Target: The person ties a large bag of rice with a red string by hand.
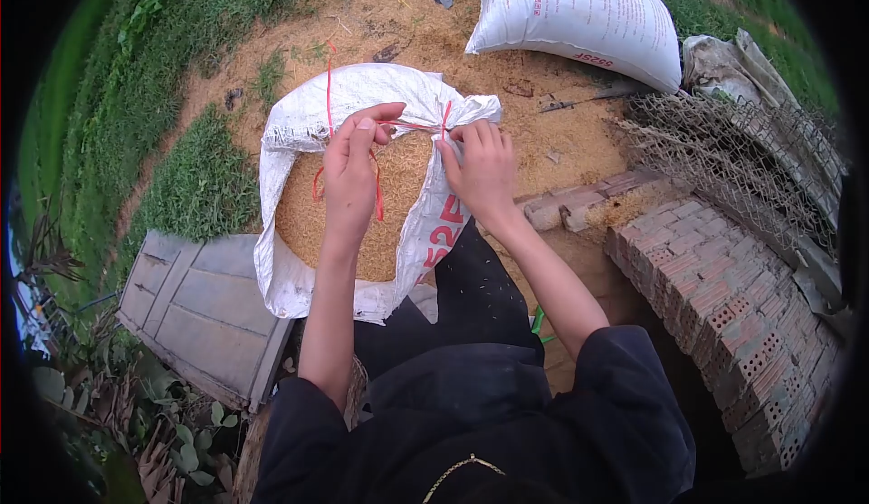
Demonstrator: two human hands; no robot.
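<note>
An open white woven sack (299, 269) full of pale rice husk (312, 219) stands in front of me. A thin red string (329, 88) runs along its far rim. My left hand (351, 167) pinches the string above the husk, thumb and fingers closed on it. My right hand (482, 167) grips the sack's right rim where the string passes through the fabric. A loose end of the string hangs down under my left hand.
A second, full white sack (579, 15) lies at the back right on husk-strewn ground. A brick wall (733, 305) and wire mesh (724, 160) stand to the right. A grey wooden board (199, 314) lies at the left, with grass beyond.
</note>
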